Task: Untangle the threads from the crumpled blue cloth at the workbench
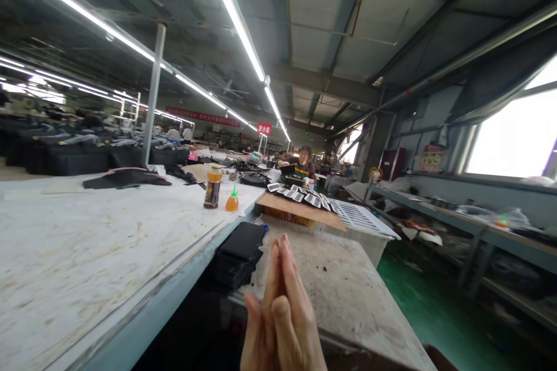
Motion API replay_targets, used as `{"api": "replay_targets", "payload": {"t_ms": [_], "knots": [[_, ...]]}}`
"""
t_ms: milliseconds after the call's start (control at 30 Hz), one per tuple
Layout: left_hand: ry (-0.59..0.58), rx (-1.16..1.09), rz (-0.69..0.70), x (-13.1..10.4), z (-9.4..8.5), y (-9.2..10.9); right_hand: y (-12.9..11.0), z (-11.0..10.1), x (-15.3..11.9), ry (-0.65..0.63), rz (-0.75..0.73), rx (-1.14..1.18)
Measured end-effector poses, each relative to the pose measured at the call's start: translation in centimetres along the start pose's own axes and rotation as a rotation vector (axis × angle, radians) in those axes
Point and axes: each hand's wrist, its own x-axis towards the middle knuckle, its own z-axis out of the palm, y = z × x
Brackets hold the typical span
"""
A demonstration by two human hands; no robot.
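My left hand (261, 316) and my right hand (296, 307) are pressed palm to palm at the lower middle, fingers stretched out and pointing away from me. Neither holds an object. They are above the near part of a worn, light-topped bench (348, 290). Left of the fingertips lies a stack of black flat pieces (239, 249). On the long white table (87, 243) stand a dark jar with an orange lid (212, 190) and a small orange bottle with a green nozzle (232, 199).
Ahead, a brown board (300, 211) adjoins black-and-white pieces (298, 193) and a white slatted rack (363, 217). A person (304, 167) sits beyond them. Black material (126, 178) lies on the left table. A cluttered side bench (456, 214) runs along the right.
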Motion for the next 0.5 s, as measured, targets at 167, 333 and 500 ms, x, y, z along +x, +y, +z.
{"api": "replay_targets", "payload": {"t_ms": [167,333,500], "knots": [[-0.008,-0.118,-0.033,0.1,1.2,1.2,0.5,-1.2,2.4,0.021,0.091,0.33],[-0.072,-0.197,-0.026,0.3,1.2,1.1,-0.7,-1.7,3.3,-0.056,0.286,0.55],[0.055,-0.114,-0.001,0.2,0.4,-0.3,-1.7,-0.9,3.5,0.01,0.28,0.506]]}}
